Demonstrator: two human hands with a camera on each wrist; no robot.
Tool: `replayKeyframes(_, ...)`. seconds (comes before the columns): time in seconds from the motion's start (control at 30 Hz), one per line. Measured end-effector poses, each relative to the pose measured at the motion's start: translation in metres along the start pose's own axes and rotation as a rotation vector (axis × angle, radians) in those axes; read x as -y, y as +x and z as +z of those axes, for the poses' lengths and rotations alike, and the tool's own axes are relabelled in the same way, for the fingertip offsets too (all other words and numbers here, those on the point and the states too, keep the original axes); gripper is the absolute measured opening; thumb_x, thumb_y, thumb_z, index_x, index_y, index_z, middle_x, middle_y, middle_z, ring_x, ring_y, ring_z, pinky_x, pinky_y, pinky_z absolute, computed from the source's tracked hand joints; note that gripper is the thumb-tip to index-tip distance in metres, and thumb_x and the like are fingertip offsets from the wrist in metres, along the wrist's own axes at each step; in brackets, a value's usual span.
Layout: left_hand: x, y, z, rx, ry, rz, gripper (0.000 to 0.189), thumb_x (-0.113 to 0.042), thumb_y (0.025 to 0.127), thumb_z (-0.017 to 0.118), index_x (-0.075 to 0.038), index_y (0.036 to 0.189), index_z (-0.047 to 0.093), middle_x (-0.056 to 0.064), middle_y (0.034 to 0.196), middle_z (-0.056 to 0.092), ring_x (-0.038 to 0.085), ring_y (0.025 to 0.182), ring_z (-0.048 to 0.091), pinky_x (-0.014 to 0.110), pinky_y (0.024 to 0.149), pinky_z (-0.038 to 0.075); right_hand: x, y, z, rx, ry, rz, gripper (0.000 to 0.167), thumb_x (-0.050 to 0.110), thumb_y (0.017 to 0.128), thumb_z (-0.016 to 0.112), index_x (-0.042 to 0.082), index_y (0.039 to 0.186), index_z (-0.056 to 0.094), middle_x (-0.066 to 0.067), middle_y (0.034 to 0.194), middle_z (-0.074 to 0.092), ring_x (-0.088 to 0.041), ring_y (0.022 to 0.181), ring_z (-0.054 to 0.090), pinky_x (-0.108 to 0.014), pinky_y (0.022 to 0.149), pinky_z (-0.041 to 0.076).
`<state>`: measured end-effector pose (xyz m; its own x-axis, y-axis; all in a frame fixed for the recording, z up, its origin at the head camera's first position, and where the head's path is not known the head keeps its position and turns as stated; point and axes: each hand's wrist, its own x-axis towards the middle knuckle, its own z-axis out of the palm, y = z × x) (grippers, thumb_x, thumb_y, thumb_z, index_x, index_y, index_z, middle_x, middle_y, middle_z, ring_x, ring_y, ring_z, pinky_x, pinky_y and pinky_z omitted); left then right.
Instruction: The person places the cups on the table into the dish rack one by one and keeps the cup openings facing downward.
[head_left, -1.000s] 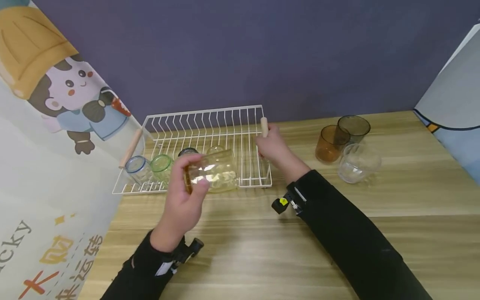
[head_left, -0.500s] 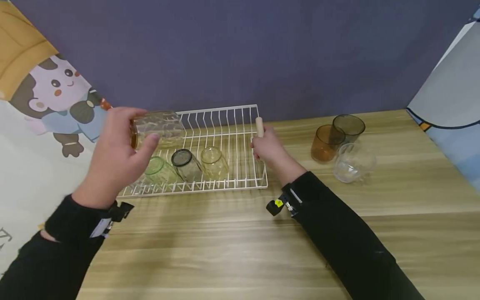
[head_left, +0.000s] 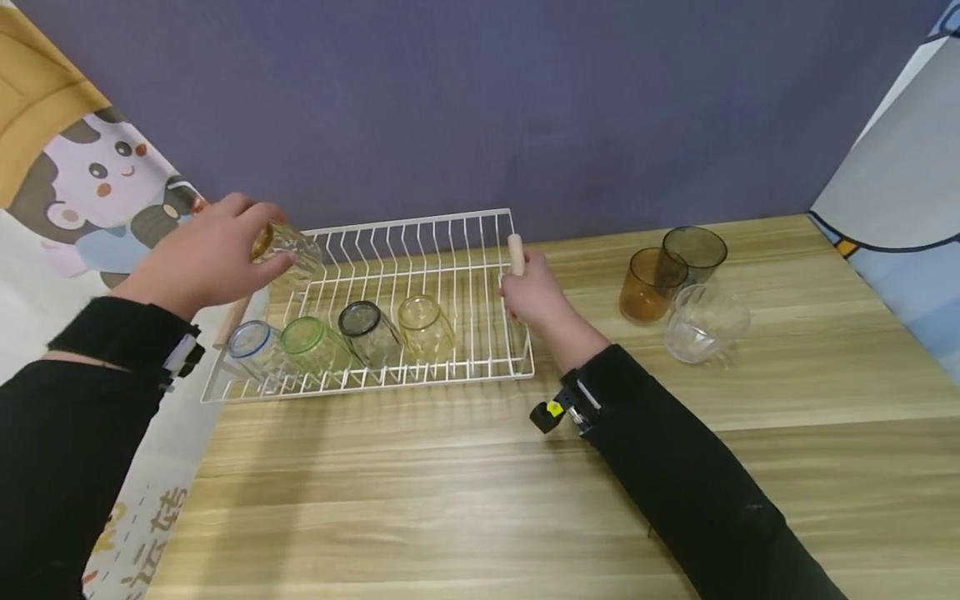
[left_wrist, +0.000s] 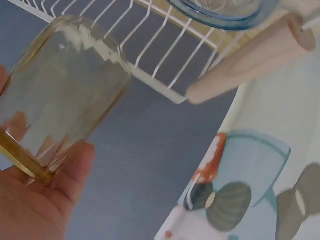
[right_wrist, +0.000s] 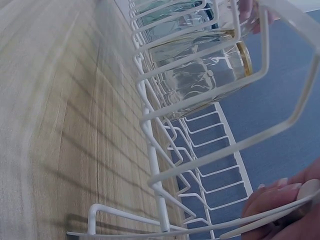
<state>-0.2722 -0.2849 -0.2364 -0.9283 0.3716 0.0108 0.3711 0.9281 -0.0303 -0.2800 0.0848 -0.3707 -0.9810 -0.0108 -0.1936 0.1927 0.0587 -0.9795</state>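
Note:
My left hand grips a pale yellow glass by its amber-rimmed end, with the glass tilted above the back left of a white wire rack. The glass is apart from the rack in the left wrist view, near the left wooden handle. My right hand holds the wooden handle at the rack's right end. Along the front row, upside down and leaning, stand a blue-rimmed glass, a green glass, a dark grey glass and a yellow glass.
Right of the rack, an amber tumbler, a smoky grey tumbler and a clear glass stand close together on the wooden table. A dark blue wall panel rises behind the rack.
My left hand has carried the yellow glass leftward and back, from over the front row to the rack's back left corner. The right hand still holds the handle.

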Motion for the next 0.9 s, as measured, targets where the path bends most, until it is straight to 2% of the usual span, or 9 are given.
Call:
replayKeyframes(0.17,0.004,0.014,0.015,0.120,0.015,-0.029,0.069,-0.062,0.100,0.056,-0.013,0.148,0.048,0.021,0.130,0.045,0.035,0.097,0.058,0.053,0.079,0.051,-0.003,-0.002,0.001,0.001,-0.012,-0.011,0.064,0.001,0.101,0.046,0.003,0.159,0.018,-0.021,0.106,0.056,-0.016,0.061,0.049,-0.027,0.048,0.043)
replayKeyframes(0.3,0.011,0.020,0.024,0.166,0.028,-0.029,0.067,-0.059,0.099,0.060,-0.012,0.146,0.049,0.021,0.124,0.047,0.034,0.095,0.057,0.050,0.077,0.050,-0.005,-0.003,0.003,0.004,0.001,-0.014,0.063,0.000,0.100,0.046,0.002,0.157,0.020,-0.029,0.114,0.056,-0.015,0.058,0.048,-0.027,0.048,0.043)
replayKeyframes(0.47,0.019,0.026,0.029,0.193,0.020,-0.043,0.061,-0.046,0.101,0.064,-0.006,0.144,0.049,0.022,0.119,0.049,0.038,0.099,0.053,0.052,0.078,0.048,-0.005,-0.006,0.006,0.011,0.005,-0.011,0.064,0.000,0.100,0.045,0.002,0.158,0.018,-0.028,0.114,0.056,-0.015,0.059,0.048,-0.026,0.047,0.042)
replayKeyframes(0.63,0.027,0.029,0.036,0.215,-0.050,-0.079,0.059,-0.037,0.100,0.069,-0.002,0.143,0.048,0.024,0.117,0.048,0.039,0.098,0.054,0.053,0.079,0.048,-0.004,-0.008,0.007,0.011,-0.005,-0.017,0.064,0.000,0.101,0.045,0.003,0.158,0.017,-0.022,0.107,0.055,-0.016,0.060,0.047,-0.025,0.046,0.041)
replayKeyframes(0.77,0.033,0.028,0.043,0.250,-0.114,-0.119,0.062,-0.037,0.100,0.070,-0.002,0.144,0.046,0.029,0.126,0.045,0.041,0.101,0.056,0.057,0.082,0.049,-0.004,-0.008,0.008,0.019,-0.005,-0.021,0.064,0.000,0.101,0.044,0.003,0.159,0.016,-0.024,0.109,0.055,-0.014,0.059,0.046,-0.023,0.046,0.040)
replayKeyframes(0.9,0.038,0.029,0.050,0.263,-0.123,-0.134,0.064,-0.039,0.100,0.069,-0.002,0.146,0.044,0.030,0.129,0.045,0.042,0.104,0.057,0.059,0.083,0.048,-0.004,-0.009,0.008,0.023,-0.014,-0.022,0.064,0.001,0.102,0.044,0.003,0.159,0.015,-0.024,0.110,0.055,-0.014,0.059,0.046,-0.023,0.046,0.040)
